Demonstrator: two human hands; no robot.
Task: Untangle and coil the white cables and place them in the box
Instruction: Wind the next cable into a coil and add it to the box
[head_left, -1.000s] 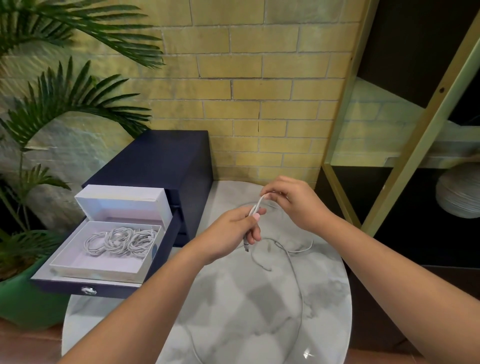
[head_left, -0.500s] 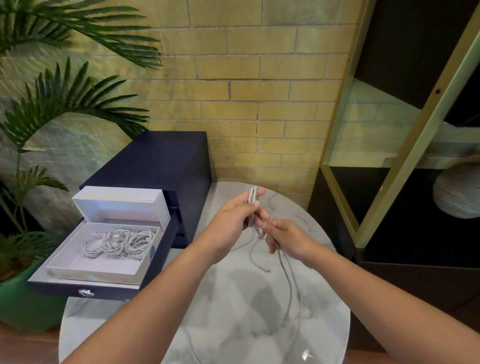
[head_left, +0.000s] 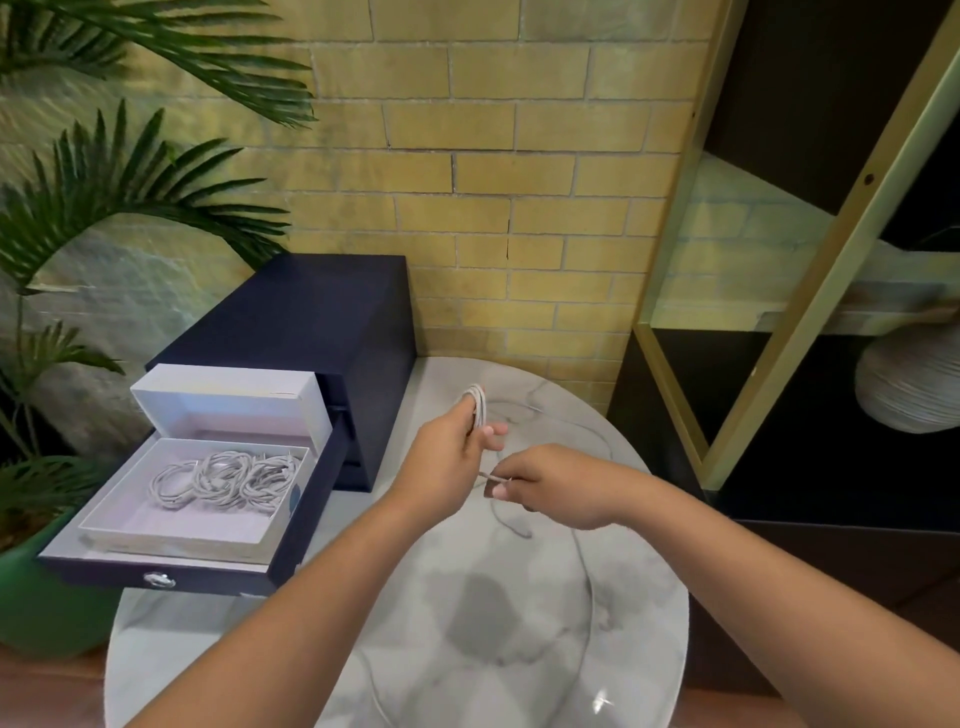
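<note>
My left hand (head_left: 451, 446) grips a few loops of a white cable (head_left: 478, 405) above the round marble table (head_left: 644, 639). Just to its right and slightly nearer, my right hand (head_left: 550, 486) pinches the same cable's loose run between thumb and fingers. The rest of that cable trails over the marble toward me. An open white box (head_left: 130, 525) sits in the pulled-out dark drawer on the left, with several coiled white cables (head_left: 223, 478) inside.
A dark blue drawer cabinet (head_left: 291, 332) stands on the table's left side against the brick wall. A potted palm (head_left: 47, 603) is at far left. A dark shelf unit with a gold frame (head_left: 810, 291) rises on the right.
My right hand dropped from the top of the loop, slid down the cable and pulled out to the right. My left hand stayed holding the growing coil.
</note>
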